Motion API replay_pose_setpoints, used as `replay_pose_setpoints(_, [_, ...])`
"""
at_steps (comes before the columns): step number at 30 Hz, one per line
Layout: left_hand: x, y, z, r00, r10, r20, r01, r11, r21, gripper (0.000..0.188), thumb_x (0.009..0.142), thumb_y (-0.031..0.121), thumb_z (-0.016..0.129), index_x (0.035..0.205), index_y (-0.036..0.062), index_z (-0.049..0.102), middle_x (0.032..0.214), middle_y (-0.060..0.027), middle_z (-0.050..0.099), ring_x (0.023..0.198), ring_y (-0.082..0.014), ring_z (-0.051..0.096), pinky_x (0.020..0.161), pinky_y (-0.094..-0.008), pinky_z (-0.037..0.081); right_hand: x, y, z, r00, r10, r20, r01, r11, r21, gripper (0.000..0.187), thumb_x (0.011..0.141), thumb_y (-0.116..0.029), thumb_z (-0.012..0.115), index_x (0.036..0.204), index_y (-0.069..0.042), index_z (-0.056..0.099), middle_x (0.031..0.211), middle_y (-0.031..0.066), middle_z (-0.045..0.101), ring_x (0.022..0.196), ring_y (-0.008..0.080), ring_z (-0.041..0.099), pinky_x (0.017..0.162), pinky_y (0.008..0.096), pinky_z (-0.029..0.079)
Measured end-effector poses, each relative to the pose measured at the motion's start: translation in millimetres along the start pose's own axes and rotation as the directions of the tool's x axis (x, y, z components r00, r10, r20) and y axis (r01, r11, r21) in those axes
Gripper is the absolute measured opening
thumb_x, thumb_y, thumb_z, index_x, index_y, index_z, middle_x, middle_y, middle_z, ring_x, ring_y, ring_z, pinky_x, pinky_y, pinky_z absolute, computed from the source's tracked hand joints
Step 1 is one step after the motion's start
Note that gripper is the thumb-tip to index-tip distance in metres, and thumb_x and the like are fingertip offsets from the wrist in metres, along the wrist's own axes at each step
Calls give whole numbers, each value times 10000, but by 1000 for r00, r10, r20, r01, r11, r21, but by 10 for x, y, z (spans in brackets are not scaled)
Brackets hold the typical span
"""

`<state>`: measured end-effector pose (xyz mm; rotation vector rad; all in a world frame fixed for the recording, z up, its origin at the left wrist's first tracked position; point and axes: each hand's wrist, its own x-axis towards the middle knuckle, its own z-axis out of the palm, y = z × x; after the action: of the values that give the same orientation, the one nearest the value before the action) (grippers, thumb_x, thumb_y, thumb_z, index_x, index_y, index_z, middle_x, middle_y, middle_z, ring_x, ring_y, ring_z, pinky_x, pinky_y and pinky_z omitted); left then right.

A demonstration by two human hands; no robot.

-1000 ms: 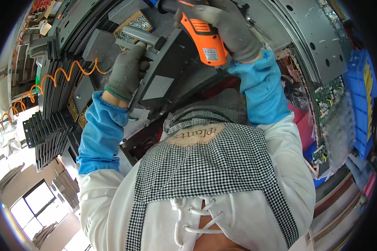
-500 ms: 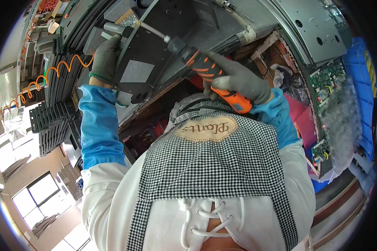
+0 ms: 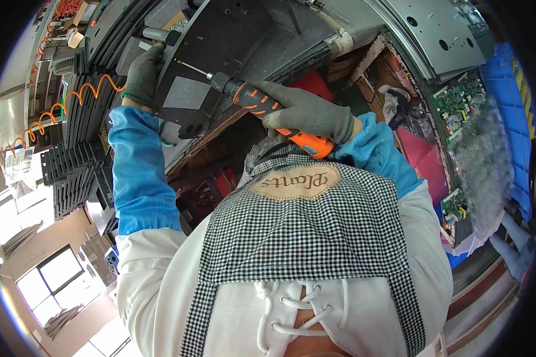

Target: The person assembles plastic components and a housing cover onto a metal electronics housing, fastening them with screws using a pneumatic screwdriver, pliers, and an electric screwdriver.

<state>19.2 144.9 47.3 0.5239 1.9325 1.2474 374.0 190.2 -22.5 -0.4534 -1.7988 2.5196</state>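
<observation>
Gripping an orange-and-black power screwdriver (image 3: 255,100), the gloved right hand (image 3: 315,114) has its fingers curled around the handle; the bit points at a dark metal panel (image 3: 215,40) on the workbench, tip near its left edge, contact uncertain. Gloved left hand (image 3: 144,72) at that edge, its partly hidden fingers' grip impossible to tell. Farther out: stacked black brackets (image 3: 71,178), left; green circuit boards (image 3: 458,110), right

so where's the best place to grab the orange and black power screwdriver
Probably by the power screwdriver's thick handle, coming from the person's right, where the right hand wraps it. The tool lies slanted: its thin bit points up-left across the dark metal panel, leaving the handle end toward the right.
</observation>
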Motion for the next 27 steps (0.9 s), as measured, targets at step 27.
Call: replay_pose_setpoints(27, [124,-75,-128,998,-10,59,12,999,-37,261,982,292,696,1032,39,735,834,-30,716,660,-112,652,604,-254,535,55,-425,255,994,108,-2,-102,945,310,490,878,-213,703,1289,-9,530,863,66,633,721,167,705,627,308,640])
